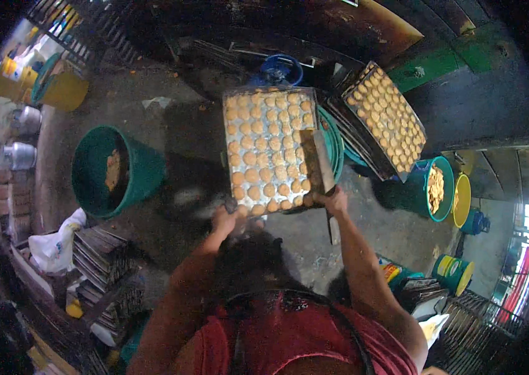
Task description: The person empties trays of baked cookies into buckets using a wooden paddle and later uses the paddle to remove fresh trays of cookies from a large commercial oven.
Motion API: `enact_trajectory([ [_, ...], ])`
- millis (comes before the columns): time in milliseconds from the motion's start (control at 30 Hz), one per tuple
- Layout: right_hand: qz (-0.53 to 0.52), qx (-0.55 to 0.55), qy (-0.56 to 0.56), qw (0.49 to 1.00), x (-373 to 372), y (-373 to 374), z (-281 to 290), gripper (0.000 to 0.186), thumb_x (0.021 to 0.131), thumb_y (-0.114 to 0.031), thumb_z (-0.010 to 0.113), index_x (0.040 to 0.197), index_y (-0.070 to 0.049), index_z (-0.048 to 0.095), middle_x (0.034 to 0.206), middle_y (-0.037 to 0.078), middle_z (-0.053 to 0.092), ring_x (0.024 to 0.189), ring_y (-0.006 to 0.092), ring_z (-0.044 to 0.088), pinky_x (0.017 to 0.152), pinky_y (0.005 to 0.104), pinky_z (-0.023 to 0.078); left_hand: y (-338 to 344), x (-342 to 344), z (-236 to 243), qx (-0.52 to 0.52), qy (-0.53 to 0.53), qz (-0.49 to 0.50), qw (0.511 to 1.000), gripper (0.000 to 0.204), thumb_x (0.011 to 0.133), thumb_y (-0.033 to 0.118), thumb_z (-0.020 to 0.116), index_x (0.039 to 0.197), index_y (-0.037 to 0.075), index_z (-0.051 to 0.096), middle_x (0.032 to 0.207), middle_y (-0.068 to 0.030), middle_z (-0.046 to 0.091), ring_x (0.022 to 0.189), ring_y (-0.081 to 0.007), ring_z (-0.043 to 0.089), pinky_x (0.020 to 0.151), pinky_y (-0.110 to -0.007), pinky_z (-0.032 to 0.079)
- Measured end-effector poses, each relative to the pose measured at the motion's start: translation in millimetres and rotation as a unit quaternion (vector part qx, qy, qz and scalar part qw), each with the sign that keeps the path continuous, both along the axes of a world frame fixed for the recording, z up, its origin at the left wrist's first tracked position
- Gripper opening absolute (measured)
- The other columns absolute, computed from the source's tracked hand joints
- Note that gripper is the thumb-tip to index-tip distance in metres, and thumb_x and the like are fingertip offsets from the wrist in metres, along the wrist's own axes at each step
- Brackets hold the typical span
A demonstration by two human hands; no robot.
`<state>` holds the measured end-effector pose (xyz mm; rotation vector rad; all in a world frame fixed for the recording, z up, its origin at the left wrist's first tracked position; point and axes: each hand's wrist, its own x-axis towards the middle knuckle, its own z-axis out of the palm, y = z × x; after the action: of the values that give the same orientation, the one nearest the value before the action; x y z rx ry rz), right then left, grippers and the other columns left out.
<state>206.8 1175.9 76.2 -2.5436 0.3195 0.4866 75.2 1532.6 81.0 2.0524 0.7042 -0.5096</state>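
So both hands are clamped on the near edge of a metal baking tray (270,150) full of round golden biscuits: left hand (225,220) at its near left corner, right hand (333,201) at the near right corner, also gripping a flat scraper (324,165). A green bucket (111,172) sits left, and a second biscuit tray (386,119) leans right.

One head-worn fisheye looks steeply down, close above the tray (270,150).
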Motion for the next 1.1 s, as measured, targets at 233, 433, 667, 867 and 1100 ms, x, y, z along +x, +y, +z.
enact_trajectory([
  [233,-0.016,0.452,0.137,0.881,5.8,-15.8,33.5,0.056,0.063,-0.015,0.073,0.111,0.006,0.052,0.095,0.011,0.063,0.088,0.0217,0.061,0.078,0.0344,0.048,18.9,-52.4,-38.2,-0.624,-0.049,0.274,0.73,0.033,0.078,0.015,0.063,0.107,0.0,0.056,0.104,-0.0108,0.061,0.098,-0.0241,0.058,0.086,-0.037,0.044],
  [433,0.052,0.517,0.16,0.839,-6.2,-5.7,51.7,0.067,0.064,-0.014,0.078,0.121,0.0,0.045,0.106,0.008,0.058,0.09,0.0194,0.058,0.072,0.0332,0.05,62.3,-48.7,42.3,-0.29,-0.133,-0.061,0.946,0.032,0.084,0.009,0.053,0.115,0.003,0.053,0.116,-0.0066,0.057,0.106,-0.0213,0.054,0.093,-0.035,0.04],
  [667,0.192,0.531,0.044,0.824,-41.0,142.1,44.3,0.083,0.071,-0.038,0.071,0.13,0.005,0.032,0.117,0.014,0.052,0.104,0.021,0.054,0.086,0.0345,0.045,142.1,-154.5,106.4,-0.453,-0.035,0.356,0.816,0.037,0.078,0.02,0.061,0.112,0.006,0.055,0.104,-0.0097,0.06,0.091,-0.0237,0.059,0.079,-0.039,0.048],
  [867,0.301,0.439,0.152,0.833,-69.5,331.1,25.7,0.06,0.078,-0.015,0.065,0.128,0.002,0.038,0.11,0.007,0.057,0.104,0.0184,0.054,0.089,0.0295,0.043,234.7,-307.8,34.8,-0.349,-0.112,0.479,0.798,0.038,0.076,0.02,0.064,0.107,-0.001,0.056,0.102,-0.0099,0.06,0.082,-0.0221,0.061,0.069,-0.035,0.05],
  [1100,0.436,0.391,0.284,0.759,-87.2,495.2,59.3,0.06,0.074,-0.026,0.066,0.123,0.001,0.044,0.109,0.01,0.058,0.096,0.0187,0.055,0.09,0.0328,0.04,293.9,-344.5,46.7,-0.389,-0.208,0.626,0.643,0.035,0.082,0.028,0.058,0.104,0.0,0.059,0.094,-0.0081,0.063,0.08,-0.0214,0.062,0.072,-0.035,0.05],
])
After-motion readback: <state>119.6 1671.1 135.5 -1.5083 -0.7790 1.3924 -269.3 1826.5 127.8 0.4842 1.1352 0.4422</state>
